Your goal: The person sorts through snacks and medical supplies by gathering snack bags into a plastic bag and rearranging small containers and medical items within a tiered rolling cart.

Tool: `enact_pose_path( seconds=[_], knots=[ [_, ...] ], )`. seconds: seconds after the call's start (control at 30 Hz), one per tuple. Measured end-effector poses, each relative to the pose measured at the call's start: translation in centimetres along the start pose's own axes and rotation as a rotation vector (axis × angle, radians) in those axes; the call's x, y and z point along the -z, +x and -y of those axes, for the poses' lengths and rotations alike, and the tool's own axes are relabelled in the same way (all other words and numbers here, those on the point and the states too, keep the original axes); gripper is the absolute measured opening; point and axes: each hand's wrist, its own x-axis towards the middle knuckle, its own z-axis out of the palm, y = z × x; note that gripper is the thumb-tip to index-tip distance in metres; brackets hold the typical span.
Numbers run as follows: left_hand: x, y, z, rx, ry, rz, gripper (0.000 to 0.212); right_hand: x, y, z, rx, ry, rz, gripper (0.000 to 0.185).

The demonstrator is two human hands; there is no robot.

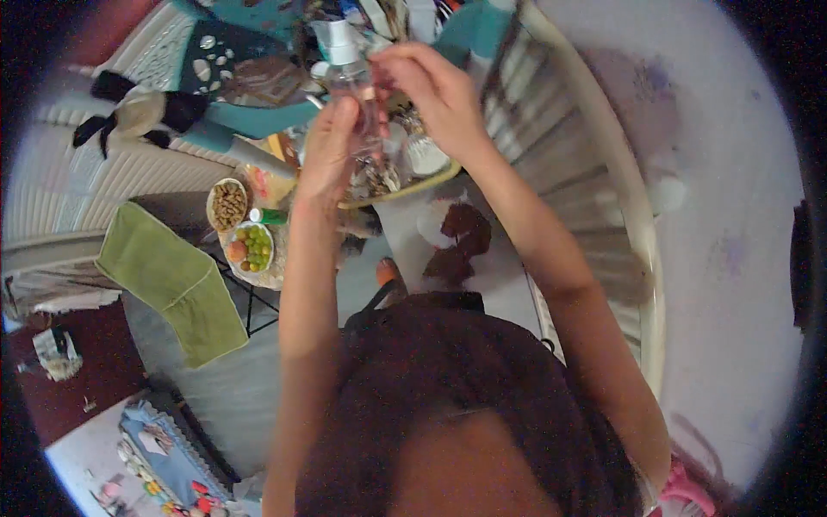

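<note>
A clear plastic spray bottle (363, 90) with a white pump top stands upright in my left hand (331, 145), whose thumb lies across its front. My right hand (436, 90) is raised just right of the bottle, its fingers bent towards the bottle's upper part; whether they touch it is hard to tell. Below both hands lies a yellow-rimmed tray or table (413, 190) crowded with small items, among them a round white-topped container (426, 155).
On a small side table at left are a bowl of peanuts (229, 205), a plate of grapes and other fruit (252, 249) and a green bottle with a white cap (268, 216). A green cloth-covered seat (171, 284) is nearby. A curved stair-like railing (636, 226) runs along the right.
</note>
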Motion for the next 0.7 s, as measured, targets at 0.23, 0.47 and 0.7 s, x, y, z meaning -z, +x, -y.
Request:
enact_pose_path(
  seconds=[0.23,0.47,0.7],
  knots=[
    [0.0,-0.4,-0.2,0.001,0.296,-0.184,0.031,9.1,-17.7,-13.6,-0.691,-0.541,-0.080,0.021],
    [0.0,-0.7,1.0,0.042,0.268,-0.121,0.030,10.8,-40.0,-31.2,-1.088,-0.267,-0.441,0.049],
    [0.6,-2.7,0.1,0.121,0.230,-0.222,0.021,7.9,-24.4,-17.0,-1.261,0.173,-0.023,0.034]
  ],
)
